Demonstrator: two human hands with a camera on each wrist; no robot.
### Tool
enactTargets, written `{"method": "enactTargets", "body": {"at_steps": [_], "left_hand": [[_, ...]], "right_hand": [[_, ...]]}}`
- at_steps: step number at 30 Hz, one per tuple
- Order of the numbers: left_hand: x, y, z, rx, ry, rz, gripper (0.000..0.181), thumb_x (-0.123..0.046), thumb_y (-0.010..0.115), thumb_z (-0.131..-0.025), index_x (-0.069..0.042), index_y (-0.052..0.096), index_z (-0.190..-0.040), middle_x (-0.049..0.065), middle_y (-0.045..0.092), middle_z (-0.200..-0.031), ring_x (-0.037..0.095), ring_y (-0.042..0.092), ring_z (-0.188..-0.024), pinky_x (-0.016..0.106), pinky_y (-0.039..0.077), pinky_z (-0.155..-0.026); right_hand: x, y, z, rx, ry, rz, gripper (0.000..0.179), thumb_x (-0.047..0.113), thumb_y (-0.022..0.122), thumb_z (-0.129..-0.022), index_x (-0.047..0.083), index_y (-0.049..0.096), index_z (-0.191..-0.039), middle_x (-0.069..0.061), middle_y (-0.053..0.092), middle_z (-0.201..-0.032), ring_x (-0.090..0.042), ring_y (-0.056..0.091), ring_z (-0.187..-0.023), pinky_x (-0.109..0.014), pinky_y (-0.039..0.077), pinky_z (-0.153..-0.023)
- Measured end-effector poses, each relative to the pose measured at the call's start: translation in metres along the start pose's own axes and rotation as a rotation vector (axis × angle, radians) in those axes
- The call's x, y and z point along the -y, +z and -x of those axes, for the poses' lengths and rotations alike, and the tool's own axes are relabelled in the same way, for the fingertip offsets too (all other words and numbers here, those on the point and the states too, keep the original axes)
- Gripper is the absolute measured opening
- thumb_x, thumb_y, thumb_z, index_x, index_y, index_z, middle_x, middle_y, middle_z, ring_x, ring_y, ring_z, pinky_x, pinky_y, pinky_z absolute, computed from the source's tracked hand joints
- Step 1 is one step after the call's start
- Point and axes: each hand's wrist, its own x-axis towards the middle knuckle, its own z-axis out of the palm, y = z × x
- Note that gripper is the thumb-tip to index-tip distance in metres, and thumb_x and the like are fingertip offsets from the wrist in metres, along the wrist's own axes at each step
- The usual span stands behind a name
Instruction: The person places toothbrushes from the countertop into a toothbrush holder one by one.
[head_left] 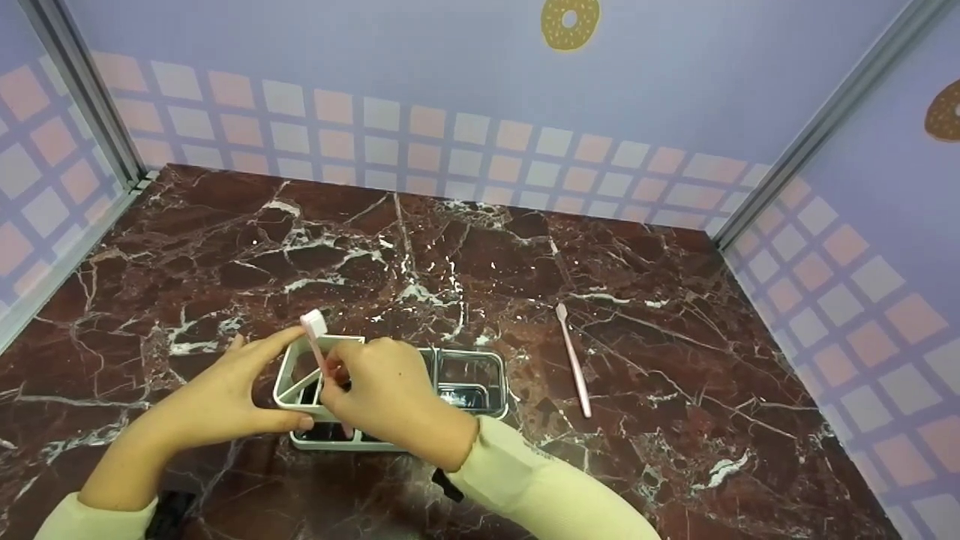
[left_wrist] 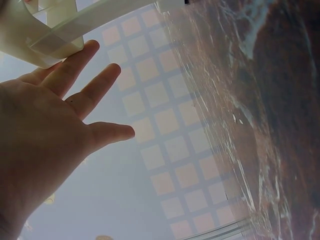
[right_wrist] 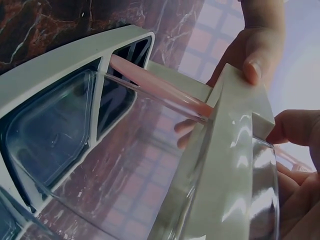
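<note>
A toothbrush holder with a white upper rim [head_left: 281,381], see-through walls and a white base [right_wrist: 60,65] stands on the table. My left hand [head_left: 214,394] holds the rim's left end, thumb in front and fingers behind. In the left wrist view the other fingers [left_wrist: 97,92] spread apart. With thumb and fingers, my right hand [head_left: 390,386] pinches a pink toothbrush [head_left: 316,330] by its upper handle. Its head points up above the rim. The right wrist view shows the toothbrush's pink handle [right_wrist: 160,87] slanting down through the holder, its end at the base opening.
A second pink toothbrush [head_left: 574,364] lies on the dark red marbled table [head_left: 675,330], right of the holder. The holder's clear right-hand section [head_left: 471,364] extends past my right hand. Lilac checked walls [head_left: 465,90] rise behind and on both sides.
</note>
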Motion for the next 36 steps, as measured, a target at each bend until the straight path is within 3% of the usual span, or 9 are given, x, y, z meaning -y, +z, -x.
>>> {"method": "enactTargets", "body": {"at_steps": [7, 14, 21, 25, 29, 36], "left_hand": [[-0.001, 0.000, 0.000, 0.001, -0.011, -0.006, 0.102, -0.048, 0.082, -0.071, -0.018, 0.028, -0.153, 0.024, 0.038, -0.149, 0.050, 0.028, -0.137, 0.067, -0.003, -0.112], [0.000, 0.001, -0.002, 0.002, -0.004, -0.012, 0.101, -0.048, 0.082, -0.071, -0.022, 0.028, -0.152, 0.025, 0.039, -0.148, 0.051, 0.029, -0.136, 0.068, -0.002, -0.112], [0.001, 0.001, -0.001, -0.004, 0.008, -0.020, 0.102, -0.045, 0.083, -0.070, -0.024, 0.027, -0.153, 0.026, 0.038, -0.148, 0.053, 0.030, -0.134, 0.069, -0.002, -0.111], [0.001, 0.001, 0.000, -0.006, -0.001, -0.013, 0.103, -0.045, 0.084, -0.069, -0.026, 0.027, -0.153, 0.026, 0.039, -0.147, 0.055, 0.028, -0.134, 0.069, -0.003, -0.111], [0.001, 0.000, 0.000, 0.002, -0.019, -0.014, 0.104, -0.046, 0.084, -0.069, -0.028, 0.025, -0.153, 0.029, 0.037, -0.147, 0.058, 0.024, -0.134, 0.070, -0.002, -0.110], [0.001, 0.000, 0.000, 0.015, -0.028, -0.013, 0.102, -0.046, 0.082, -0.071, -0.028, 0.025, -0.153, 0.030, 0.034, -0.148, 0.059, 0.020, -0.135, 0.070, -0.002, -0.111]], "right_hand": [[0.002, 0.005, -0.001, -0.067, 0.005, 0.058, 0.005, 0.021, 0.069, -0.081, 0.018, 0.073, -0.082, 0.013, 0.066, -0.061, 0.000, 0.051, -0.044, -0.011, 0.030, -0.039], [0.005, 0.004, -0.002, -0.082, 0.049, 0.111, 0.006, 0.022, 0.069, -0.081, 0.020, 0.074, -0.079, 0.013, 0.065, -0.058, -0.003, 0.055, -0.045, -0.014, 0.032, -0.038], [0.005, 0.003, -0.002, -0.076, 0.044, 0.134, 0.014, 0.022, 0.068, -0.082, 0.021, 0.069, -0.069, 0.013, 0.060, -0.052, -0.002, 0.049, -0.042, -0.015, 0.028, -0.037], [0.001, -0.008, -0.003, -0.023, 0.024, 0.036, 0.013, 0.024, 0.067, -0.087, 0.015, 0.075, -0.083, 0.010, 0.064, -0.057, 0.001, 0.047, -0.041, -0.009, 0.028, -0.037], [-0.013, -0.028, -0.003, 0.033, 0.039, -0.119, 0.018, 0.018, 0.064, -0.090, 0.006, 0.073, -0.101, 0.003, 0.073, -0.078, 0.005, 0.045, -0.042, -0.005, 0.032, -0.038], [-0.068, -0.070, 0.001, 0.008, 0.240, -0.391, 0.025, 0.014, 0.061, -0.093, 0.005, 0.066, -0.116, -0.004, 0.071, -0.099, -0.005, 0.053, -0.056, -0.016, 0.048, -0.049]]}}
